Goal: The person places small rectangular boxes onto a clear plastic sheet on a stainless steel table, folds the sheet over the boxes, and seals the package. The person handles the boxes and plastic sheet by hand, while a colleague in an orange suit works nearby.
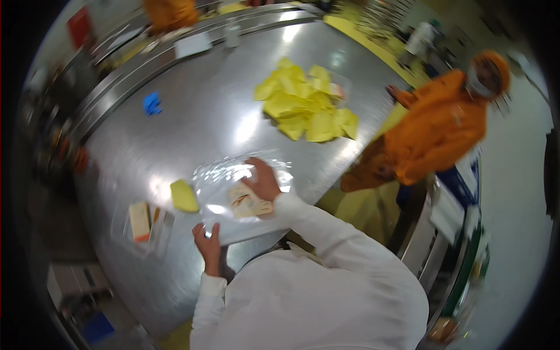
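A clear plastic bag (pixel 227 227) with a printed cream and orange panel lies on the steel table in front of me. My right hand (pixel 265 182) rests on its upper right part, fingers stretched toward the left. By the bag's near left corner is my left hand (pixel 209 247), its thumb and fingers apart and pointing up. Whether those fingers touch the plastic, I cannot tell. Just left of the bag sits a piece of yellow sheet (pixel 184 196). Farther left, a clear tray (pixel 154 248) holds small cream and orange packets (pixel 139 221).
A heap of crumpled yellow sheets (pixel 303 102) covers the far right of the steel table (pixel 192 125). A blue crumpled item (pixel 152 103) lies far left. Near the back rim stand a white sheet (pixel 193 45) and a bottle (pixel 232 33). A person in orange (pixel 440 125) is at the right edge.
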The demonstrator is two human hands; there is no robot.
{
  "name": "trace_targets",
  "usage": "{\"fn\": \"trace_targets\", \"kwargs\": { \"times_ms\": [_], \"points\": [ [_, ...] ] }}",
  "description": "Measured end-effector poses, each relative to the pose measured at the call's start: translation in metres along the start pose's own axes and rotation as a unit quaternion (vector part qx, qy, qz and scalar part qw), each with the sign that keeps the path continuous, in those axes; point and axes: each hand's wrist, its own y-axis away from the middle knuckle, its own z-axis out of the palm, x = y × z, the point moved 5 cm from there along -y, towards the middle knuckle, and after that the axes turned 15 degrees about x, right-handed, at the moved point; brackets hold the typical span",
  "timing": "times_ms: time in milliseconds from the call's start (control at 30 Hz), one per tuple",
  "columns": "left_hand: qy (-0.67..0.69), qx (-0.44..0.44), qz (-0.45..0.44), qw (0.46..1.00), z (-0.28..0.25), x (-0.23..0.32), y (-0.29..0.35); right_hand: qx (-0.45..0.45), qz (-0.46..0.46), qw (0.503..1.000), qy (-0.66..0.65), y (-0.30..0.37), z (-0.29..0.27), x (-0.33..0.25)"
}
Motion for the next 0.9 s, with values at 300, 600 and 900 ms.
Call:
{"fn": "trace_targets", "kwargs": {
  "times_ms": [300, 600, 900],
  "points": [
    [0.074, -0.104, -0.101, 0.987, 0.007, 0.0, -0.003, -0.046, -0.098, 0.977, 0.184, -0.017, 0.044, 0.036],
    [-0.017, -0.12, -0.07, 0.99, -0.001, -0.018, -0.011, -0.187, -0.034, 0.946, 0.264, -0.023, 0.009, 0.039],
    [-0.142, -0.183, -0.024, 0.972, 0.004, -0.018, -0.025, -0.311, 0.064, 0.922, 0.22, 0.017, -0.024, 0.047]
  ]
}}
